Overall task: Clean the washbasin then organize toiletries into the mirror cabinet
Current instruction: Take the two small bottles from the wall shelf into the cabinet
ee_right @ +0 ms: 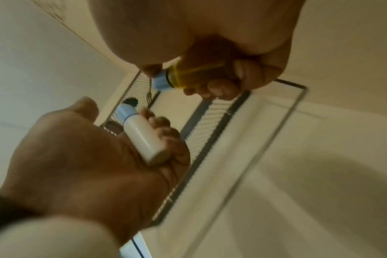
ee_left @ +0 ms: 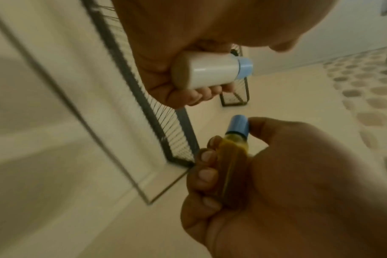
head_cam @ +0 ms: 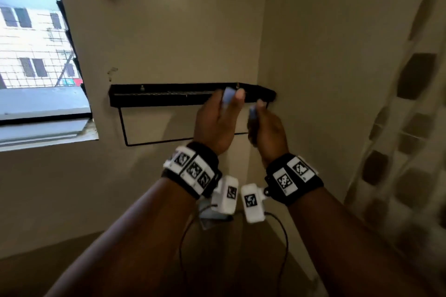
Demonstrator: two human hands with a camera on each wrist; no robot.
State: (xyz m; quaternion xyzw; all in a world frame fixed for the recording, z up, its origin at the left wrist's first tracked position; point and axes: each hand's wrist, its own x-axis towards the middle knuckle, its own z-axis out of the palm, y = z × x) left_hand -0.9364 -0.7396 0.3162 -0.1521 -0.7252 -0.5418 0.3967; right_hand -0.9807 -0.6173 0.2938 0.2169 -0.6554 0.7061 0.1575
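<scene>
**Two small bottles at the black wall shelf**

I am logging the toiletries step, as I judge it; no washbasin or mirror cabinet is showing.

- Left hand (head_cam: pixel 217 118): curling round a white bottle (ee_left: pixel 212 73), blue cap up, level with the shelf's front lip.
- Right hand (head_cam: pixel 268 132): gripping an amber bottle (ee_left: pixel 232 167), blue cap pointing up, just below the shelf's right end.
- Black wire shelf (head_cam: pixel 154 97): hanging on the wall beside the window (head_cam: pixel 36 50).

Next move, I am reckoning: carrying both bottles, upright, towards the cabinet, wherever it is.
</scene>
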